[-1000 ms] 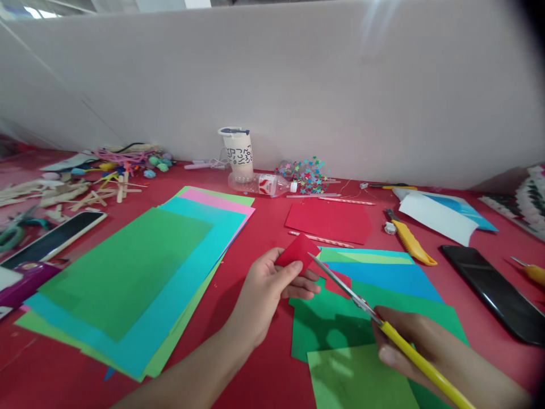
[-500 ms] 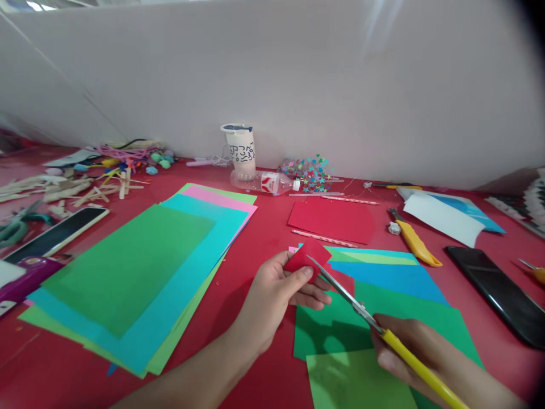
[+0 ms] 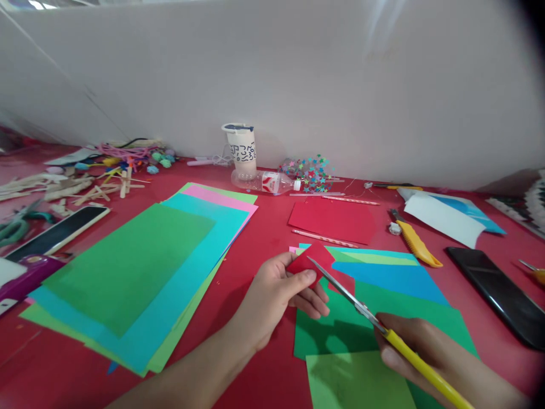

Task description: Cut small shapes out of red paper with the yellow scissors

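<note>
Between the thumb and fingers of my left hand [image 3: 283,289] is a small piece of red paper [image 3: 313,258], held above the table. My right hand [image 3: 421,346] is closed around the yellow handle of a pair of scissors [image 3: 353,301]. The metal blades point up and left and lie over the red paper, their tip near its middle; whether they are parted I cannot tell. Another red paper scrap [image 3: 343,282] shows just behind the blades. Under both hands are dark green sheets [image 3: 332,324] and a light green sheet [image 3: 361,380].
A stack of coloured paper [image 3: 140,255] spreads across the left. Farther back are a clear bottle [image 3: 251,180], a white cup [image 3: 240,150] and a red sheet [image 3: 332,221]. On the right lie a yellow utility knife [image 3: 415,241] and a black phone [image 3: 494,295]. Craft sticks [image 3: 102,190] lie far left.
The red paper in my left hand has turned slightly and moved a little down and right. My right hand and the scissors have shifted very slightly right.
</note>
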Motion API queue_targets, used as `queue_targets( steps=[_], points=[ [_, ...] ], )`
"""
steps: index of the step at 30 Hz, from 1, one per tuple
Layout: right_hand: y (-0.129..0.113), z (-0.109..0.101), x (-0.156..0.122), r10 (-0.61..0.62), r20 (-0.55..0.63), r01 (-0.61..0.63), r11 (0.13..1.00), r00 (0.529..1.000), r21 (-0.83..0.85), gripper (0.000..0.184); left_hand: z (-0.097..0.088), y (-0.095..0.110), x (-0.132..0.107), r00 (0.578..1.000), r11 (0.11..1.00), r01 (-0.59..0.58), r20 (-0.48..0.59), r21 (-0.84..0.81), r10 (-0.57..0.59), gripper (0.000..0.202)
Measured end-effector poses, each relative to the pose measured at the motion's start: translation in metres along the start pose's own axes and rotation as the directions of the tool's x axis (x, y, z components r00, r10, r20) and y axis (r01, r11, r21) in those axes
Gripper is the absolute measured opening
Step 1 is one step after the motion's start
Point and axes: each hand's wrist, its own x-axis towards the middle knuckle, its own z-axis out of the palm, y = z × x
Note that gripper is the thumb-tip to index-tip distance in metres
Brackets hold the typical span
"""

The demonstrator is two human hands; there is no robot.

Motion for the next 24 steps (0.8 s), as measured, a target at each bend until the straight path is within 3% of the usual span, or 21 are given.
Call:
queue_targets(
  steps=[5, 10, 16, 24],
  points=[
    [-0.011, -0.001, -0.002, 0.014, 0.045, -0.012, 0.999, 0.999, -0.032, 0.032, 0.002, 0.002, 0.000, 0.998, 0.999, 0.052, 0.034, 0.010, -0.052, 0.009],
    [-0.003, 0.000, 0.002, 0.016, 0.043, -0.017, 0.999, 0.999, 0.029, 0.036, 0.002, 0.001, 0.000, 0.998, 0.998, 0.069, 0.008, -0.009, -0.069, 0.011],
    [-0.002, 0.002, 0.000, -0.016, -0.043, 0.016, 1.000, 0.999, -0.013, 0.032, 0.003, -0.005, 0.001, 0.994, 0.995, 0.104, 0.044, -0.008, -0.103, 0.013],
    [-0.001, 0.004, 0.007, 0.142, -0.009, -0.143, 0.986, 0.990, -0.089, 0.040, 0.003, -0.013, 0.004, 0.991, 0.992, 0.129, 0.035, -0.012, -0.129, 0.011]
  ],
)
